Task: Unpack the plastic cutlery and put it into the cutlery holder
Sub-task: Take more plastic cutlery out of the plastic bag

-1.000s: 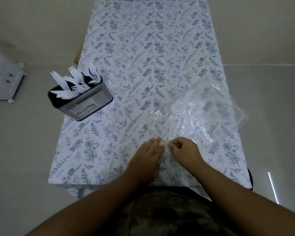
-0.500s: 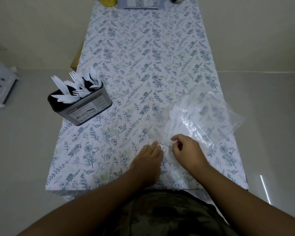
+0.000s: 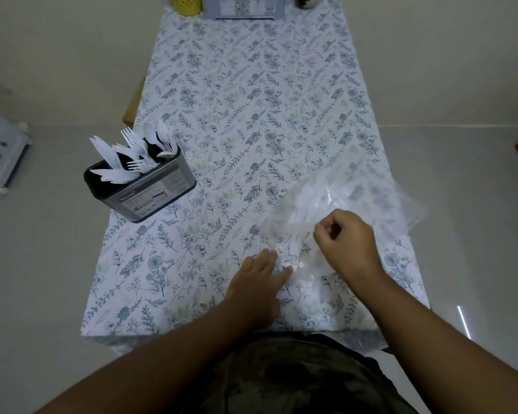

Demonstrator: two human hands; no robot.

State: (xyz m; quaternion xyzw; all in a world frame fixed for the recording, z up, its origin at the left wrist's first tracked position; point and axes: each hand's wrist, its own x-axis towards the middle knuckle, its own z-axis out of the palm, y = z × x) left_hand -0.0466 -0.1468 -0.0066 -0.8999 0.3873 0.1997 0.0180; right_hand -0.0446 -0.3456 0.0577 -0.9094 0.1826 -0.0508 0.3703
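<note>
From the head view, the only one I have, I look down a long table [image 3: 251, 94] under a floral cloth. A clear bag [image 3: 356, 201] of white plastic cutlery [image 3: 304, 218] lies crumpled at the near right, its mouth toward me. My left hand [image 3: 259, 277] lies flat on the cloth with fingers straight and together, their tips pressing the bag's near edge. My right hand [image 3: 346, 240] is curled into a loose fist over the bag's mouth, thumb against fingers; it seems to pinch film or a handle, though I cannot tell which. The pieces in the bag lie with their long axis running from near-left to far-right, handle ends toward my right hand, just beside and under its fingertips (so that hand is plainly the nearer one for drawing them out). The holder [image 3: 145, 191], a dark metal tin, stands well apart at the table's left edge, across from the bag, already bristling with forks and knives [image 3: 132, 156]. Any piece drawn out has to travel left across the cloth to reach it. The clear film blurs the pieces, so I cannot count them or tell their kinds. At the far end a yellow cup [image 3: 186, 4] and a grey box [image 3: 243, 7] are cut off by the frame.
</note>
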